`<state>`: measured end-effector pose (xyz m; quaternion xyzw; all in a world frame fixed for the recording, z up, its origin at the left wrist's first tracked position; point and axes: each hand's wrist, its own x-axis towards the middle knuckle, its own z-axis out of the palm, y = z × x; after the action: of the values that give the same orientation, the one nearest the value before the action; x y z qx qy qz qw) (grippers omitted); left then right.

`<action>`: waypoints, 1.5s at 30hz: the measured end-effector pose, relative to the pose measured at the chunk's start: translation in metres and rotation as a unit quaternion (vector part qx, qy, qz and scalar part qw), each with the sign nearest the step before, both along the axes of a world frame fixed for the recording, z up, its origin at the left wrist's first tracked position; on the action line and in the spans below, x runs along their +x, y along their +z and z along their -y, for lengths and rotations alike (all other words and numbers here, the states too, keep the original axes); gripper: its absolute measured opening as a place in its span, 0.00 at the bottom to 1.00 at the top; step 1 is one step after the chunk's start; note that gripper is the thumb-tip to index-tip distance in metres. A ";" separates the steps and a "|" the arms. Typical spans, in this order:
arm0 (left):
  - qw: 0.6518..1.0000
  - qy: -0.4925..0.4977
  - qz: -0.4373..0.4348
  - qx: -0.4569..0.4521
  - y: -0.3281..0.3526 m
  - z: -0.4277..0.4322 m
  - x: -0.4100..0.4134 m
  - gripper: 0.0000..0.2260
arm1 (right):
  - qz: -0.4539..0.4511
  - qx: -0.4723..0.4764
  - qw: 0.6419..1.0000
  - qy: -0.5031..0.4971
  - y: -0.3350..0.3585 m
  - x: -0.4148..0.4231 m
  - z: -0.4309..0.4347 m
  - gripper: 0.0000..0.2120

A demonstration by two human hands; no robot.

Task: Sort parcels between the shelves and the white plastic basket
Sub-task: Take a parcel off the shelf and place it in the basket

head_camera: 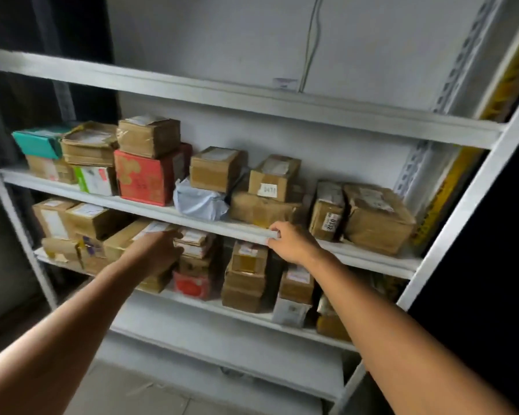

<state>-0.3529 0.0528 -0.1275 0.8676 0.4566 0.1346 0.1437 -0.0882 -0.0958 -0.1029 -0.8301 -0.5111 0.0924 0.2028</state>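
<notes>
- Picking stage, I reckon: the left hand (159,247) is in on the lower shelf (192,300), right on top of a brown box (123,239) with a white label.
- It's too blurry to see whether the fingers have actually closed on that box, so I can't tell the grip there.
- The right hand (291,241) has its fingers hooked over the front lip of the middle shelf (222,226), clenched on the metal. Looks like it's just bracing.
- All the parcels (378,220) are on those two shelves, stacked two or three high. The white basket isn't in shot at all.
- Next move probably needs a firm hold on the brown box, then sliding it out without knocking the boxes packed beside it.
- Mostly taped cardboard, square-edged and a bit dented, with paper labels. The odd ones are a glossy red box (144,178), a teal box (35,142) and a soft, crumpled grey bag (200,202).
- The shelves are painted white metal.
</notes>
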 end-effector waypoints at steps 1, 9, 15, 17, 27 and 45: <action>1.000 -0.023 0.007 0.002 0.001 0.008 0.022 0.14 | 0.005 0.005 1.000 -0.015 0.002 0.016 0.015 0.22; 0.992 -0.126 0.020 -0.011 0.013 0.075 0.188 0.18 | 0.003 0.066 0.991 -0.120 0.015 0.135 0.110 0.20; 0.979 -0.188 0.063 -0.042 0.001 0.113 0.287 0.17 | 0.015 0.090 0.981 -0.169 0.016 0.204 0.132 0.20; 0.970 -0.210 0.099 -0.069 -0.006 0.121 0.317 0.17 | 0.050 0.096 0.976 -0.191 0.021 0.223 0.133 0.20; 0.925 -0.202 0.267 -0.181 -0.022 0.105 0.413 0.30 | 0.027 0.070 0.968 -0.237 0.016 0.306 0.102 0.22; 0.797 -0.230 0.396 -0.393 -0.015 0.121 0.389 0.19 | -0.101 0.232 0.931 -0.264 -0.004 0.240 0.134 0.30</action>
<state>0.0357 -0.0681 -0.1421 0.6869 0.1601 0.2388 0.6674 0.1521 -0.2298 -0.1066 -0.8510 -0.2578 -0.0022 0.4575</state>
